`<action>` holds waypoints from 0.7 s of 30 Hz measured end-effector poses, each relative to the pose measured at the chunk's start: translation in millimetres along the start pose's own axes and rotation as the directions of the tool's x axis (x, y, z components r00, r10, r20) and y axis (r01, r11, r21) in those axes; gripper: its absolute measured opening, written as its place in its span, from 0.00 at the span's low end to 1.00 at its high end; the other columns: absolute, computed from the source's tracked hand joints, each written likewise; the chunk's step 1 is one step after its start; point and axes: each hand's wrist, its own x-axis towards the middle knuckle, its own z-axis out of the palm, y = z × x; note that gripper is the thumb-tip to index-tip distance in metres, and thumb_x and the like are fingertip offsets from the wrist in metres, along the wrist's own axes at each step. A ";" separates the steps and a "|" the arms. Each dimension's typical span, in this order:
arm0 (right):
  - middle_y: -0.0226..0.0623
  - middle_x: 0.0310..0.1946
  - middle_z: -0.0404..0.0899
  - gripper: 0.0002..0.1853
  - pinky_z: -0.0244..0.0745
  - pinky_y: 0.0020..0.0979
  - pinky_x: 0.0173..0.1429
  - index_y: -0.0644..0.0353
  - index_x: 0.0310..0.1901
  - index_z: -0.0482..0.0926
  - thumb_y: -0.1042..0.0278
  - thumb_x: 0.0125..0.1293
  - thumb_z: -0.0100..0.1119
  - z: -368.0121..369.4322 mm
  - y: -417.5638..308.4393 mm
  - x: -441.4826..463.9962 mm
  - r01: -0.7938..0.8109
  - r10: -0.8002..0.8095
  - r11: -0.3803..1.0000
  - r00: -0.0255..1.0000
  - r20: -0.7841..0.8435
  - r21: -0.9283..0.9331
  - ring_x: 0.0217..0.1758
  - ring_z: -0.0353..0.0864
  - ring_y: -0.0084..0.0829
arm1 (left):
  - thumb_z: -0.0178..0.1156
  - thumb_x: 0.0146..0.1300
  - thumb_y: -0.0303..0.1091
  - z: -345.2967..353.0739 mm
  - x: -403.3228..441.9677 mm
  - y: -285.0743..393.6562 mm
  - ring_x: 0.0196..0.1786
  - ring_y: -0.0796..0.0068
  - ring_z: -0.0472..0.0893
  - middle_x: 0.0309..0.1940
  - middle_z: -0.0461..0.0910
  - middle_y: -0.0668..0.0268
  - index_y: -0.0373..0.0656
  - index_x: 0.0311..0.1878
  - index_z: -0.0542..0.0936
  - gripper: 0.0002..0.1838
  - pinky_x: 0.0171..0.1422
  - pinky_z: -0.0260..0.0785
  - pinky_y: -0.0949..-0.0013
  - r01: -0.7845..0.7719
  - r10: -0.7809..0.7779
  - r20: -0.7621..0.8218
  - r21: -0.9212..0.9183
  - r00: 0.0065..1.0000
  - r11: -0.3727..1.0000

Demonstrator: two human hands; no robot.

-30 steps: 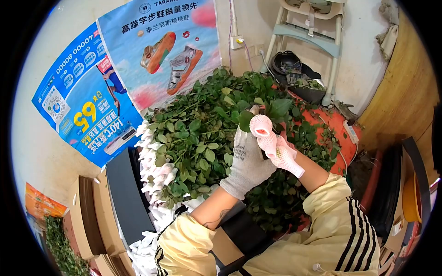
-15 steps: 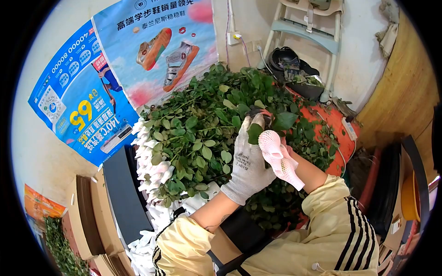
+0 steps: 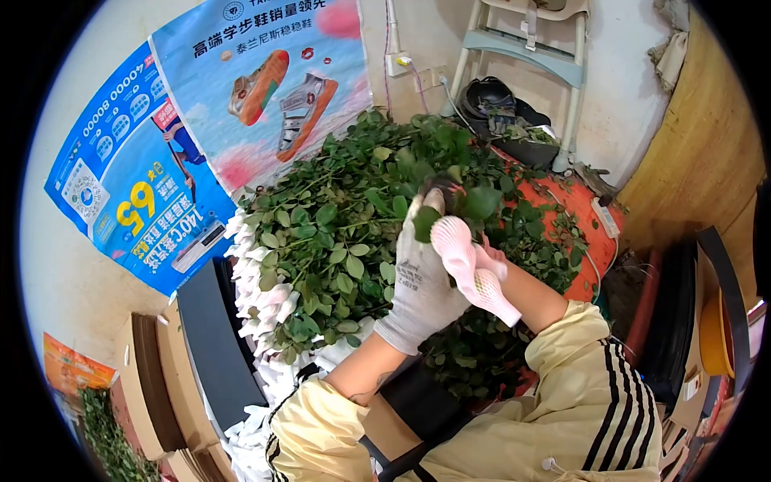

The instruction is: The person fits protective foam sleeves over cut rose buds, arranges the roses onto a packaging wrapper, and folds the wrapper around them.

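Observation:
My left hand [image 3: 422,281], in a pale grey glove, is closed around leafy stems above the green pile. Beside it, pink foam net sleeves [image 3: 466,265] cover flower heads and hide most of my right hand [image 3: 491,259]. The fingers of my right hand are out of sight behind the sleeves. Green leaves [image 3: 480,202] stick up just beyond both hands. Under and behind them spreads a large heap of leafy stems [image 3: 321,241], with white and pink net sleeves [image 3: 261,309] along its left edge.
Two posters [image 3: 265,88] hang on the wall behind. A high chair [image 3: 522,50] and a black bowl [image 3: 526,145] stand at the back right. A power strip [image 3: 605,218] lies on the red surface [image 3: 554,197]. Cardboard boxes [image 3: 148,386] are at the left.
The view has shifted slightly. Both hands stay together at the stems, and the pink sleeves have turned and tilted between them.

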 end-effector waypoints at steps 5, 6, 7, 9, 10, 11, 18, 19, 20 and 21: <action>0.32 0.50 0.68 0.15 0.62 0.28 0.47 0.54 0.50 0.66 0.59 0.64 0.45 8.1 -55.1 26.9 0.156 -0.240 0.887 0.960 -0.146 -0.434 0.42 0.65 0.24 | 0.66 0.47 0.47 -36.4 0.7 17.1 0.70 0.39 0.50 0.66 0.54 0.42 0.36 0.66 0.58 0.46 0.73 0.41 0.48 0.035 -0.035 -0.114 0.001 0.993 0.999; 0.32 0.49 0.68 0.15 0.63 0.28 0.47 0.54 0.49 0.66 0.59 0.63 0.45 7.3 -77.6 36.5 0.192 -0.333 0.814 0.928 -0.169 -0.548 0.42 0.65 0.23 | 0.67 0.48 0.45 -57.8 -0.9 25.0 0.71 0.38 0.49 0.67 0.52 0.41 0.34 0.67 0.57 0.46 0.74 0.40 0.50 0.058 -0.053 -0.085 0.054 0.995 0.997; 0.32 0.49 0.68 0.14 0.63 0.27 0.46 0.54 0.49 0.66 0.59 0.63 0.45 5.2 -104.2 48.3 0.217 -0.424 0.732 0.887 -0.182 -0.646 0.41 0.65 0.23 | 0.67 0.48 0.44 -77.6 -11.9 27.3 0.71 0.40 0.50 0.67 0.53 0.41 0.33 0.67 0.57 0.46 0.74 0.42 0.51 0.075 -0.072 -0.043 0.074 0.996 0.994; 0.32 0.48 0.69 0.14 0.63 0.27 0.45 0.54 0.48 0.67 0.60 0.63 0.46 -5.8 -161.3 68.1 0.226 -0.580 0.578 0.790 -0.200 -0.784 0.40 0.65 0.22 | 0.66 0.49 0.42 -111.9 -44.6 26.3 0.70 0.43 0.54 0.67 0.56 0.42 0.32 0.66 0.60 0.43 0.73 0.46 0.52 0.127 -0.128 0.017 0.018 0.992 0.992; 0.32 0.48 0.69 0.13 0.64 0.26 0.44 0.54 0.47 0.67 0.60 0.63 0.46 -12.7 -189.5 75.2 0.222 -0.639 0.522 0.741 -0.206 -0.823 0.39 0.65 0.22 | 0.66 0.50 0.42 -125.1 -63.1 25.8 0.70 0.45 0.57 0.66 0.59 0.43 0.31 0.64 0.62 0.41 0.72 0.49 0.53 0.168 -0.167 0.030 -0.054 0.985 0.984; 0.31 0.47 0.69 0.13 0.64 0.26 0.43 0.54 0.47 0.67 0.60 0.63 0.46 -19.5 -213.7 79.9 0.210 -0.682 0.482 0.700 -0.213 -0.851 0.38 0.66 0.22 | 0.65 0.51 0.42 -137.5 -84.3 29.2 0.67 0.47 0.62 0.62 0.64 0.44 0.31 0.62 0.65 0.38 0.70 0.52 0.54 0.202 -0.200 0.032 -0.130 0.979 0.971; 0.31 0.44 0.70 0.10 0.65 0.24 0.39 0.54 0.43 0.69 0.62 0.62 0.47 -29.8 -302.8 71.9 0.138 -0.758 0.402 0.605 -0.244 -0.905 0.33 0.66 0.20 | 0.64 0.55 0.45 -155.3 -187.6 49.2 0.51 0.52 0.78 0.50 0.76 0.47 0.32 0.53 0.75 0.29 0.58 0.67 0.59 0.404 -0.376 0.148 -0.308 0.915 0.861; 0.31 0.44 0.71 0.10 0.66 0.24 0.38 0.54 0.43 0.69 0.62 0.62 0.47 -23.3 -306.9 70.6 0.148 -0.756 0.396 0.613 -0.231 -0.906 0.33 0.66 0.19 | 0.62 0.55 0.46 -155.3 -195.0 55.6 0.49 0.54 0.79 0.46 0.79 0.49 0.33 0.50 0.77 0.26 0.55 0.69 0.61 0.455 -0.415 0.190 -0.298 0.890 0.839; 0.30 0.43 0.71 0.10 0.66 0.23 0.37 0.54 0.42 0.69 0.62 0.62 0.47 -17.5 -307.3 65.6 0.167 -0.748 0.396 0.629 -0.212 -0.903 0.32 0.67 0.19 | 0.61 0.56 0.47 -153.9 -201.9 60.5 0.47 0.56 0.81 0.43 0.81 0.51 0.33 0.47 0.78 0.25 0.52 0.71 0.62 0.505 -0.453 0.231 -0.286 0.861 0.814; 0.30 0.43 0.71 0.09 0.66 0.23 0.37 0.54 0.42 0.69 0.63 0.62 0.47 -5.9 -305.4 58.7 0.190 -0.735 0.396 0.652 -0.185 -0.899 0.31 0.67 0.19 | 0.62 0.56 0.44 -148.3 -211.2 66.7 0.45 0.56 0.81 0.41 0.81 0.51 0.34 0.47 0.79 0.23 0.51 0.71 0.61 0.504 -0.411 0.310 -0.347 0.857 0.791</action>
